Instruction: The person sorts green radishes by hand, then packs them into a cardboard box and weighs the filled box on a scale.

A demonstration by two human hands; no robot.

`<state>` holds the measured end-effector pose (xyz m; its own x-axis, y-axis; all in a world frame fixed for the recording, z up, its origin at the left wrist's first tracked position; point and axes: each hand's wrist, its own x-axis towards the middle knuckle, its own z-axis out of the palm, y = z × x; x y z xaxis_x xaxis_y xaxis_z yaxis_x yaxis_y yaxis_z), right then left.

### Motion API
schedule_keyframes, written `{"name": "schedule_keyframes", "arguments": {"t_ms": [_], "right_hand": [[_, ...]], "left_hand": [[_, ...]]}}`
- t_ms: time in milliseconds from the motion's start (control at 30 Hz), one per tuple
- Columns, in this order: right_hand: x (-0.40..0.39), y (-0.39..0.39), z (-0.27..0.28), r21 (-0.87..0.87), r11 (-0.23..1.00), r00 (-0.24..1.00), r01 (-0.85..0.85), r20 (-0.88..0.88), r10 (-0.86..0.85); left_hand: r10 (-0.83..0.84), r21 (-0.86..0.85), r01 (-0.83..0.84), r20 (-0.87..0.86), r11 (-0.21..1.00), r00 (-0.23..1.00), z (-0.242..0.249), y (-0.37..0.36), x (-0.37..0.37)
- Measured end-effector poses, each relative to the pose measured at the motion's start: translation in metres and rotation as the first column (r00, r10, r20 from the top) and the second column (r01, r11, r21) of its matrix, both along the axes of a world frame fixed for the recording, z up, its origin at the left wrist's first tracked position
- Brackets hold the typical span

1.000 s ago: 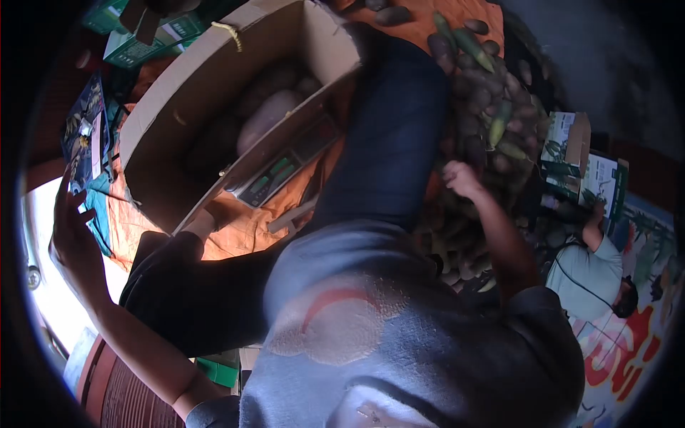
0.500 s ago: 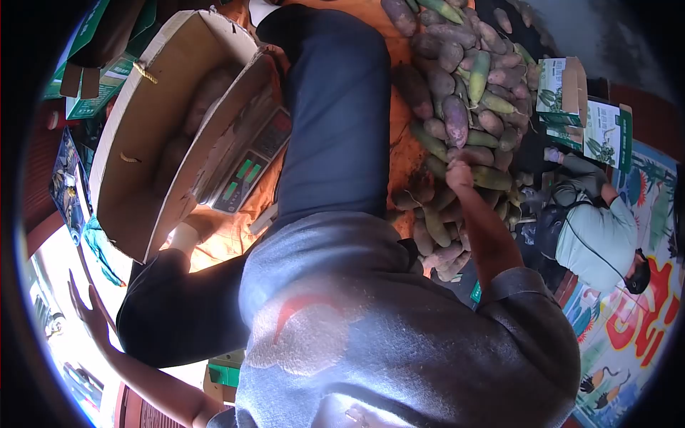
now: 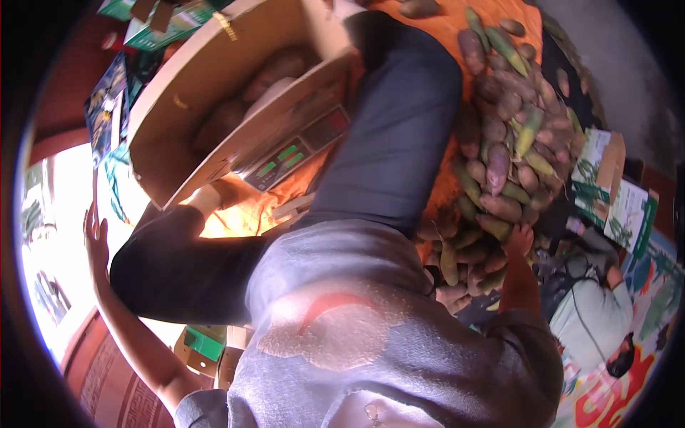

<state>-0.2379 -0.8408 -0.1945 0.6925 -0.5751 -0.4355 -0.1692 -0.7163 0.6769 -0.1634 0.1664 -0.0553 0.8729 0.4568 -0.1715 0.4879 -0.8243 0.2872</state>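
Note:
My right hand (image 3: 519,241) reaches to the lower right side of a pile of purple and green radishes (image 3: 498,167). Its fingers look spread and touch or hover just over the pile; I see nothing held. Out at the left, my left hand (image 3: 95,239) is raised with fingers extended, holding nothing. A large open cardboard box (image 3: 168,96) with a few big reddish roots (image 3: 275,75) in its shaded inside rests on a digital scale (image 3: 282,160) with lit green digits. My legs lie between the box and the pile.
An orange sheet (image 3: 524,32) lies under the pile and scale. Printed vegetable cartons (image 3: 598,167) stand at the right, near a crouching person in a pale top (image 3: 592,317). More green cartons (image 3: 168,28) are at the upper left. A patterned sheet (image 3: 614,399) is at the lower right.
The view has shifted, moving the box and pile rightward. My right hand has gone from a closed-looking grasp at the pile's middle to spread fingers at its lower side. My left hand stays raised.

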Motion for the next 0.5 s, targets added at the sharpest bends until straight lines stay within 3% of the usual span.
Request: {"name": "schedule_keyframes", "arguments": {"t_ms": [133, 267, 333, 500], "right_hand": [[-0.01, 0.006, 0.0, -0.008, 0.994, 0.991, -0.109, 0.073, 0.109], [-0.002, 0.024, 0.004, 0.076, 0.992, 0.99, -0.102, 0.101, 0.095], [0.001, 0.019, -0.004, 0.108, 0.977, 0.966, -0.186, 0.2, 0.162], [0.077, 0.057, 0.037, 0.158, 0.95, 0.881, -0.269, 0.439, 0.176]], "left_hand": [[-0.055, 0.185, 0.053, 0.005, 0.981, 0.998, 0.005, -0.012, 0.013], [-0.312, 0.414, 0.29, -0.014, 0.863, 0.95, 0.043, -0.061, 0.054], [-0.131, -0.009, 0.137, 0.246, 0.991, 0.96, 0.056, -0.084, 0.074], [-0.288, 0.047, 0.293, 0.386, 0.955, 0.877, 0.081, -0.129, 0.114]]}}
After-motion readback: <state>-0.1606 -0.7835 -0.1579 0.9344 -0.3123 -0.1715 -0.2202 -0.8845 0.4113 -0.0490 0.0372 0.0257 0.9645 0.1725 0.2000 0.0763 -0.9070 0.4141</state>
